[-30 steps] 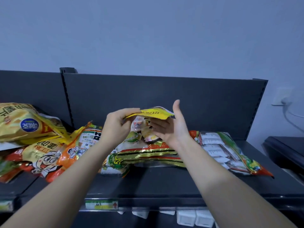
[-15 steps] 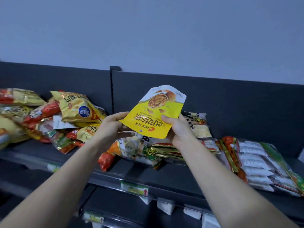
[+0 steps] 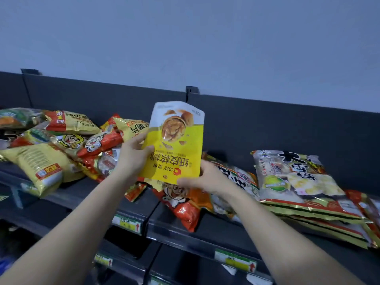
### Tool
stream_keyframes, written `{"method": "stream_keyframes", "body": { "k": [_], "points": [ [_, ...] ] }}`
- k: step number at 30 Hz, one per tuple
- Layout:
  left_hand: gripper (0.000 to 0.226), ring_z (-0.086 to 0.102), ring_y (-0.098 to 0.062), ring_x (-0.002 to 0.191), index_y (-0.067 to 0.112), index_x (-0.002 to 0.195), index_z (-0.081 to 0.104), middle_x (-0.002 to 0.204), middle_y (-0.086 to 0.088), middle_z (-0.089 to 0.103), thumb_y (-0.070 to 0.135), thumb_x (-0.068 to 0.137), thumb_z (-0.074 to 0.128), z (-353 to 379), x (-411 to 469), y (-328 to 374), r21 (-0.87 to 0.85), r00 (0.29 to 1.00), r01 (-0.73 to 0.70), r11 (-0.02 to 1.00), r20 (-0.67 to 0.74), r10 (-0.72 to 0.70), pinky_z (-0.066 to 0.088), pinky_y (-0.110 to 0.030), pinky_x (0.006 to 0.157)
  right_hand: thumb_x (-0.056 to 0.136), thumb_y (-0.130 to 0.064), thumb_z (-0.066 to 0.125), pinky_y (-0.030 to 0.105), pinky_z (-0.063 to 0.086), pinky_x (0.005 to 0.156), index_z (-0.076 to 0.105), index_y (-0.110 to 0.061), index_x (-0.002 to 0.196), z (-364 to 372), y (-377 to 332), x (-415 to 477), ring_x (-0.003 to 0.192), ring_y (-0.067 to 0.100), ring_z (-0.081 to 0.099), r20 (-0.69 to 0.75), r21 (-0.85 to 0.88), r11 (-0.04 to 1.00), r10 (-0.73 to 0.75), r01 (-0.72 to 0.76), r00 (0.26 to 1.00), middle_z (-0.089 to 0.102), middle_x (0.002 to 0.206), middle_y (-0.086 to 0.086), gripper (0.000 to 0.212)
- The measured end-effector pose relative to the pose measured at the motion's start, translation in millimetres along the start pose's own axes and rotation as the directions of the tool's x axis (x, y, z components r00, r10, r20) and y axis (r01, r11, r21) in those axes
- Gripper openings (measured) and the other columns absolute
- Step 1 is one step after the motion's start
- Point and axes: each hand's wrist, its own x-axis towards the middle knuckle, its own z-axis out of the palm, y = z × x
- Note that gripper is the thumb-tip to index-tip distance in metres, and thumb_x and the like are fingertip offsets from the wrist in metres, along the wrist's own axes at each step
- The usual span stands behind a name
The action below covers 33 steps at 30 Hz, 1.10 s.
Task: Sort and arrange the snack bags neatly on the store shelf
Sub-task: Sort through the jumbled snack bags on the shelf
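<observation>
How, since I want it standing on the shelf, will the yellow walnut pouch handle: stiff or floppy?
Probably fairly stiff: the yellow pouch holds flat and upright with the left hand and right hand gripping only its lower edges. Likely light, as edge grips carry it. Being thin, it may tip if stood alone.
</observation>
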Motion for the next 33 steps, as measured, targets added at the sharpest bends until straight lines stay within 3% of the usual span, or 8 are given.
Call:
{"method": "stream_keyframes", "body": {
  "k": [2, 4, 6, 9, 17, 23, 28, 33],
  "points": [
    [0.040, 0.067, -0.015, 0.083, 0.021, 0.130, 0.055, 0.106, 0.000, 0.067, 0.001, 0.096, 0.052, -21, 16, -4, 0.006, 0.997, -0.064, 0.998, -0.034, 0.064, 0.056, -0.031, 0.065, 0.060, -0.061, 0.082, 0.032, 0.049, 0.095, 0.060, -0.030, 0.122, 21, 9, 18, 0.112, 0.012, 0.059, 0.075, -0.495, 0.868, 0.019, 0.021, 0.997, 0.065, 0.120, -0.010, 0.073],
    [0.040, 0.066, -0.019, 0.099, 0.016, 0.134, 0.054, 0.116, 0.000, 0.066, 0.004, 0.096, 0.053, -38, 28, -8, 0.035, 0.994, -0.097, 0.995, -0.046, 0.099, 0.056, -0.036, 0.077, 0.057, -0.083, 0.065, 0.042, 0.040, 0.102, 0.054, -0.026, 0.131, 40, 14, 31, 0.119, 0.023, 0.049, 0.039, -0.880, 0.476, 0.060, 0.005, 0.997, 0.058, 0.125, -0.001, 0.093],
    [0.041, 0.061, -0.022, 0.113, 0.017, 0.135, 0.054, 0.124, 0.000, 0.064, 0.008, 0.095, 0.055, -52, 37, -14, 0.055, 0.991, -0.120, 0.991, -0.049, 0.123, 0.053, -0.042, 0.091, 0.060, -0.085, 0.058, 0.047, 0.028, 0.105, 0.047, -0.023, 0.136, 57, 18, 37, 0.123, 0.029, 0.044, -0.006, -0.982, 0.189, 0.101, -0.025, 0.995, 0.053, 0.129, 0.006, 0.098],
    [0.037, 0.064, -0.008, 0.098, 0.019, 0.130, 0.057, 0.109, 0.011, 0.067, 0.004, 0.097, 0.052, -63, 43, -22, 0.028, 0.990, -0.136, 0.990, -0.034, 0.137, 0.054, -0.021, 0.075, 0.073, -0.071, 0.059, 0.047, 0.024, 0.101, 0.046, -0.025, 0.131, 76, 25, 38, 0.116, 0.028, 0.051, -0.106, -0.990, 0.086, 0.058, -0.110, 0.993, 0.057, 0.124, 0.005, 0.075],
    [0.039, 0.064, -0.021, 0.103, 0.017, 0.133, 0.055, 0.117, -0.001, 0.067, 0.002, 0.097, 0.050, -78, 49, -31, -0.016, 0.990, -0.112, 0.994, -0.090, 0.110, 0.055, -0.038, 0.084, 0.081, -0.061, 0.058, 0.039, 0.029, 0.089, 0.061, -0.027, 0.091, 53, 6, 43, 0.090, 0.023, 0.061, -0.436, -0.781, 0.526, -0.071, -0.338, 0.897, 0.065, 0.082, -0.006, 0.035],
    [0.035, 0.066, -0.021, 0.099, 0.028, 0.121, 0.060, 0.111, 0.003, 0.068, 0.004, 0.097, 0.050, -71, 51, -22, -0.029, 0.982, -0.116, 0.993, -0.153, 0.110, 0.055, -0.043, 0.084, 0.075, -0.041, 0.069, 0.036, 0.047, 0.077, 0.066, -0.030, 0.087, 27, -45, 52, 0.085, 0.020, 0.061, -0.580, -0.282, 0.943, -0.022, -0.175, 0.814, 0.066, 0.082, -0.010, 0.016],
    [0.033, 0.064, -0.010, 0.075, 0.027, 0.118, 0.059, 0.094, 0.010, 0.067, 0.004, 0.098, 0.049, -78, 54, -16, 0.001, 0.958, -0.136, 0.991, -0.256, 0.132, 0.053, -0.029, 0.062, 0.074, -0.029, 0.075, 0.044, 0.055, 0.078, 0.068, -0.032, 0.086, 22, -45, 56, 0.083, 0.014, 0.065, -0.598, -0.135, 0.985, -0.170, 0.110, 0.783, 0.069, 0.083, -0.012, 0.014],
    [0.037, 0.062, -0.008, 0.077, 0.021, 0.127, 0.058, 0.091, 0.014, 0.064, 0.002, 0.097, 0.049, -86, 51, -13, 0.018, 0.933, -0.126, 0.992, -0.338, 0.125, 0.054, -0.032, 0.069, 0.075, -0.026, 0.079, 0.042, 0.054, 0.070, 0.065, -0.032, 0.096, 36, -42, 66, 0.074, 0.016, 0.063, -0.584, -0.214, 0.934, -0.356, 0.285, 0.729, 0.068, 0.078, -0.007, 0.025]
  ]
}}
